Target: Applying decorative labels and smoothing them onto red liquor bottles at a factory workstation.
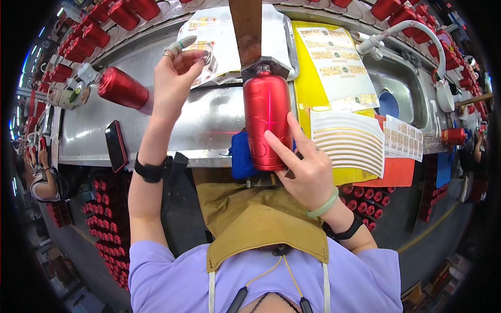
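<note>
A shiny red bottle lies in front of me, its neck against a dark notched holder. My right hand grips the bottle's lower right side, two fingers along its front and the thumb hidden. A thin pink light cross falls on the bottle. Under its lower left side sits a blue cloth. My left hand is raised at the left, fingers bent and apart, a pale cover on the index finger. Its fingertips are near a white sheet with printed decals; nothing held in them is plain.
A second red bottle and a phone are on the metal bench to the left. A brown post rises beyond the holder. Decal sheets cover a yellow board to the right, beside a sink with a white tap.
</note>
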Action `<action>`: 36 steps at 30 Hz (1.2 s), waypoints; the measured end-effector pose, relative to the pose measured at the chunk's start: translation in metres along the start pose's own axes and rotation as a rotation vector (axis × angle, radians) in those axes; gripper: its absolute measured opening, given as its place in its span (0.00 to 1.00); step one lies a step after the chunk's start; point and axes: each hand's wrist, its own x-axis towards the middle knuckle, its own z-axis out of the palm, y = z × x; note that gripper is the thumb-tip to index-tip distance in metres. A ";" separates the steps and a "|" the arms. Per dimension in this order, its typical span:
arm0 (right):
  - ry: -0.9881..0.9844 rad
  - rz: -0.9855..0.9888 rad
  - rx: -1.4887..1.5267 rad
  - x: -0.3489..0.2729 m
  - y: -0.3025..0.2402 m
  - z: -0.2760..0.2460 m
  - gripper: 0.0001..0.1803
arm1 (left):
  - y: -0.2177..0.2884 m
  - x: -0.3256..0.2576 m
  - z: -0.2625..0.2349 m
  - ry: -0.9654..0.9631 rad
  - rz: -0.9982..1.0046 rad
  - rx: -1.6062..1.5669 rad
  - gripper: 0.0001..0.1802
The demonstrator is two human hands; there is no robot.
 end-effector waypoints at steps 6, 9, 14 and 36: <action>0.003 0.085 0.200 -0.010 0.004 0.009 0.47 | 0.024 -0.049 0.048 0.054 0.485 0.236 0.24; 0.055 0.198 0.446 -0.020 0.013 0.019 0.44 | 0.039 -0.072 0.064 -0.012 0.663 0.391 0.23; -0.155 0.282 0.681 -0.010 0.039 -0.011 0.36 | 0.031 -0.095 0.069 -0.300 0.842 0.548 0.26; -0.129 0.650 0.867 0.099 0.063 0.024 0.31 | 0.014 -0.111 0.106 -0.143 -0.307 -0.363 0.47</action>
